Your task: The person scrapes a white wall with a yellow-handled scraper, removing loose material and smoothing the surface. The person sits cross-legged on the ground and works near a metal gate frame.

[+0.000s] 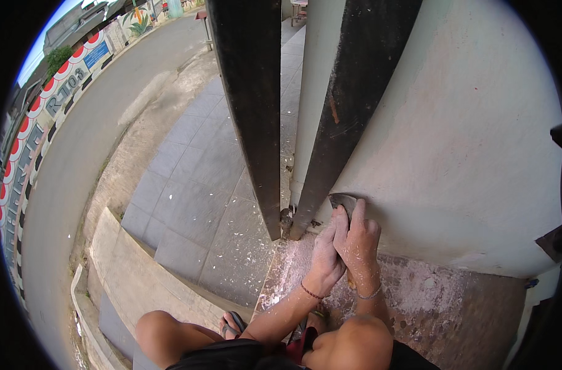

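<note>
Both of my hands are together low against a painted wall, working a scraper with a wide metal blade. The blade lies against the wall beside the foot of a dark post. My right hand grips the scraper, its index finger stretched along the blade. My left hand is pressed close beside it, fingertips on the blade. The end of a yellowish handle shows below the hands; the rest is hidden. Pale dust and flakes cover both hands and forearms.
A second dark post stands to the left. Paint flakes are scattered over the grey floor tiles and the reddish floor below the wall. A raised curb borders the tiles, with a road beyond.
</note>
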Demonstrator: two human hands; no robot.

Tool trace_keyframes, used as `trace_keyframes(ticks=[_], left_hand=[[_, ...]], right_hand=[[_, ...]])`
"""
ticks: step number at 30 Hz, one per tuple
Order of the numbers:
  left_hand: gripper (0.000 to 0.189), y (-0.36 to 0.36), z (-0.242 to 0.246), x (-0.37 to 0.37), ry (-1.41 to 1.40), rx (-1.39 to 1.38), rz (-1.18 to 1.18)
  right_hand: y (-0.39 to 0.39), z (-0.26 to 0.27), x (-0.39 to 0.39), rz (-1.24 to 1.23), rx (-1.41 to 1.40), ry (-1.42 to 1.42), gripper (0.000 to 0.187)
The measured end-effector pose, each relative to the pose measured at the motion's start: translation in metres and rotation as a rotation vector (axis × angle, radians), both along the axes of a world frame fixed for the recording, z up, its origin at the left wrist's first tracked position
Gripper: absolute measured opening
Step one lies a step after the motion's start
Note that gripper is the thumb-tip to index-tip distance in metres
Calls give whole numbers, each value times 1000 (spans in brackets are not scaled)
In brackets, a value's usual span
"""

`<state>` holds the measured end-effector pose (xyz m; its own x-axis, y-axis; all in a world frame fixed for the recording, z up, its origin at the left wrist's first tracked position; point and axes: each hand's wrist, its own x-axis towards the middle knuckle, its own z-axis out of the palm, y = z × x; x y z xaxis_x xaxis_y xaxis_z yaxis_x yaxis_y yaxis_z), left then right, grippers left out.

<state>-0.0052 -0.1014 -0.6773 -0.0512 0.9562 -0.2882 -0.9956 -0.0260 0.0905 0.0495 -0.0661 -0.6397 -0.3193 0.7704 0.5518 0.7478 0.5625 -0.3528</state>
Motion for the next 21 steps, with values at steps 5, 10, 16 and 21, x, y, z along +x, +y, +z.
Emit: trace_keyframes(ticks=[5,10,16,21], left_hand=[[24,-1,2,2,12,-25,-8],[33,-1,2,3,62,-9,29],[25,1,9,1,27,66,33],[22,1,13,0,44,4,-13]], right_hand=[[0,3,1,17,-185,39,48],[3,3,3,34,36,93,34],[6,8,0,56,25,118,33],[3,14,2,-6,-265,136,44]])
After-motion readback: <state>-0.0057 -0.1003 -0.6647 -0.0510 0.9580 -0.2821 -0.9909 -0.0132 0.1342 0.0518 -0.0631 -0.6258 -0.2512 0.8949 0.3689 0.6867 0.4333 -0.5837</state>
